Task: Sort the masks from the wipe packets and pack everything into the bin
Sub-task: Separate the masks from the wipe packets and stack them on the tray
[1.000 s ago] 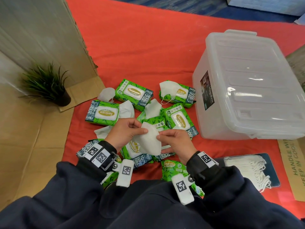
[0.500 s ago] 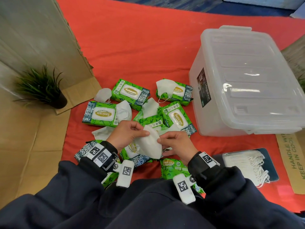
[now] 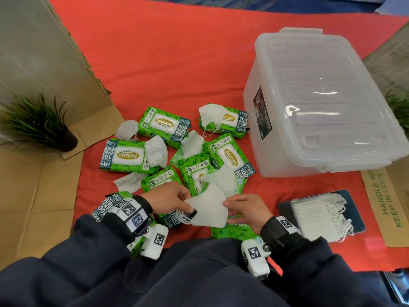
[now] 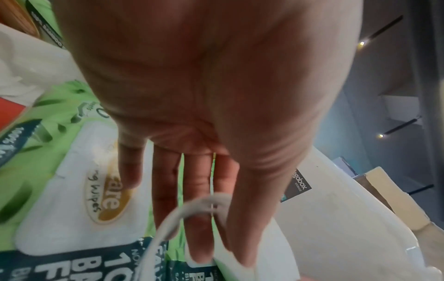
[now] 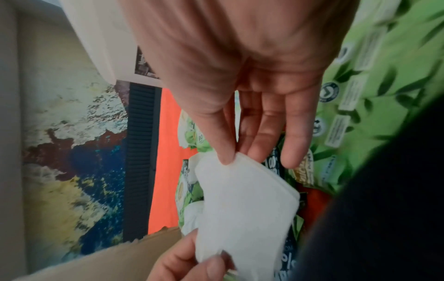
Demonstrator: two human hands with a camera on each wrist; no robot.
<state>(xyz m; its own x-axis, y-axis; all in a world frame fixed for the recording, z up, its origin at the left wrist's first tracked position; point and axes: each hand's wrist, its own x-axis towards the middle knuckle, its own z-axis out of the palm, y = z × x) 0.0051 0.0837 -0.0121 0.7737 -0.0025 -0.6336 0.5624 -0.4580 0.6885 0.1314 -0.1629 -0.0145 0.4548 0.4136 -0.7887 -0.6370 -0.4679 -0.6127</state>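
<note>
1. The left hand (image 3: 168, 197) pinches the left edge of a folded white mask (image 3: 209, 209) between thumb and fingers; an ear loop (image 4: 182, 211) hangs across those fingers in the left wrist view
2. The right hand (image 3: 245, 210) pinches the mask's right edge, thumb against forefinger, with the other fingers (image 5: 294, 144) straight and loose
3. The mask is held flat between both hands, above the near end of the pile and in front of the person's lap
4. Green wipe packets (image 3: 164, 124) lie scattered on the red cloth (image 3: 177, 58), some overlapping, and a few sit partly under the wrists
5. Loose masks (image 3: 156, 150) lie mixed among the packets: one on the far right packet, one at the pile's far left edge, others between or on packets
6. The bin (image 3: 321, 103) stands to the right of the pile, just beside the nearest packets, with its clear lid on
7. A stack of masks (image 3: 318, 214) rests on a dark pad (image 3: 352, 197) near the person, right of the right hand and near side of the bin
8. A small potted plant (image 3: 42, 125) stands at far left on cardboard (image 3: 33, 196), well apart from the pile
</note>
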